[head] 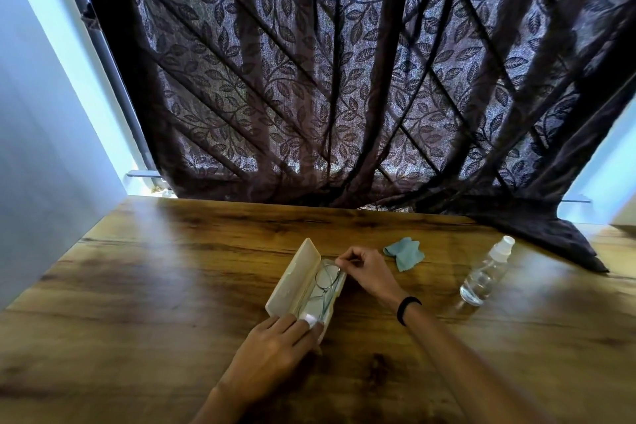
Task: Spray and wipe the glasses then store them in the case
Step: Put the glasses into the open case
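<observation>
Cream-coloured and hard-shelled, the case (292,280) is lying open on the wooden table (155,268), its lid tipping to the left and its length running diagonally away from the person. The thin-rimmed glasses (327,280) are sitting inside the lower half. The right hand (364,272) is reaching to the far end of the case with fingers curled, pinching the frame there. The left hand (275,348) is resting at the near end, its fingers lying fairly straight and pressing on the case. A black wristband (407,310) is circling the right wrist. Just beyond the right hand a crumpled blue cloth (404,253) is lying apart from the case. Further right, a clear spray bottle (487,275) is standing on its base, capped, holding clear liquid in its lower part. A dark leaf-patterned curtain (344,79) is hanging along the table's far edge, its hem spilling onto the right corner behind the bottle. The case is sitting well away from the left and far edges, with wood stretching wide to its left
</observation>
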